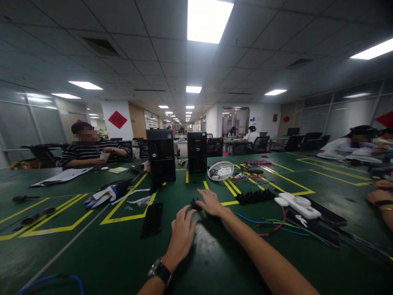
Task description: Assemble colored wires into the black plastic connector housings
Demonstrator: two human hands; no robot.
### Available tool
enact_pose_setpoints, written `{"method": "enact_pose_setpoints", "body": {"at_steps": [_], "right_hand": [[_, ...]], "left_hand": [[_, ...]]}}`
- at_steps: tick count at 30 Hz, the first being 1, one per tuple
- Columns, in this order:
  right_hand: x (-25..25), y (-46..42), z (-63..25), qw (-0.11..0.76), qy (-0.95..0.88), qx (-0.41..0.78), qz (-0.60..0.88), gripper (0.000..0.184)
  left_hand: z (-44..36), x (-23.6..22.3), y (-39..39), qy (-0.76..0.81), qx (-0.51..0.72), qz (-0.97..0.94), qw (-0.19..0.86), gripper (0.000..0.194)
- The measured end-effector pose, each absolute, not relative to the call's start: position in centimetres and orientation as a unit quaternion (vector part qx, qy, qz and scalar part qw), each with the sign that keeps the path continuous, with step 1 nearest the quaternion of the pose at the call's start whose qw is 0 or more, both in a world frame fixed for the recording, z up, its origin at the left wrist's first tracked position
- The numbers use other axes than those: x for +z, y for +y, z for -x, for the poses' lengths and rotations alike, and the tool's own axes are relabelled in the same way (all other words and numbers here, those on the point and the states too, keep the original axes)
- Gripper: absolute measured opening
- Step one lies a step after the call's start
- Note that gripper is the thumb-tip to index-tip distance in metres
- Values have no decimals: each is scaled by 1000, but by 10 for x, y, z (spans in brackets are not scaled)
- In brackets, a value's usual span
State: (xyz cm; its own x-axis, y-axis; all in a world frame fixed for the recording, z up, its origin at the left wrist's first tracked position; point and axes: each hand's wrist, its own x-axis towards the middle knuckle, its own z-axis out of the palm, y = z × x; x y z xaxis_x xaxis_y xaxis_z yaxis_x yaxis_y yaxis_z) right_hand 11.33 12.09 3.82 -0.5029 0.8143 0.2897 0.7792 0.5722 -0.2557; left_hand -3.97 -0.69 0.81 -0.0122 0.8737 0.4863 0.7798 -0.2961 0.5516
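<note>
"Wristwatch (159, 271) on the left arm, I notice. What is that left hand (181, 231) holding?"

"I cannot tell that it holds anything. Its fingers curl loosely, the thumb apart from them, with the fingertips at a small black part (195, 203) on the green table (104, 262)."

"And the right hand (211, 203)?"

"Fingers stretched forward, thumb at the same part. Whether it grips or merely touches, I cannot tell either."

"So where exactly is the part?"

"Between the two hands, with a flat black slab (152, 219) off to its left and a row of black pieces (254, 196) to its right."

"What stands beyond?"

"Two upright black boxes, the left box (161, 155) and the right box (197, 151). A round white grille (220, 170) sits near the right one, coloured wires (260, 163) beside it."

"Anyone opposite?"

"A person in a striped shirt (89, 152), at the far left, hands around something pale."
</note>
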Motion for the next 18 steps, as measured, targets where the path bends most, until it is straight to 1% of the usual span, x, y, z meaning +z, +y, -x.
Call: {"method": "enact_pose_setpoints", "body": {"at_steps": [2, 4, 7, 10, 13, 15, 16, 18], "right_hand": [[44, 122, -137, 201, -814, -2, 545, 42], [47, 122, -164, 199, -786, -23, 585, 35], [44, 118, -200, 185, -767, -39, 613, 31], [35, 116, -222, 175, -749, -56, 637, 31], [29, 118, -231, 173, -734, -73, 652, 31], [30, 118, -231, 184, -731, -73, 653, 35], [31, 117, -229, 202, -733, -61, 646, 38], [33, 110, -218, 266, -746, -4, 610, 45]], "left_hand": [[38, 4, -3, 574, 336, -745, 51, 42], [37, 1, 3, 568, 296, -766, 62, 47], [38, -1, 10, 577, 269, -766, 85, 50], [38, 1, 12, 586, 272, -760, 78, 51], [36, 6, 13, 571, 317, -754, 63, 47], [31, 10, 16, 546, 383, -739, 89, 44], [27, 11, 18, 535, 428, -718, 124, 43], [16, 13, 21, 516, 526, -629, 247, 45]]}}
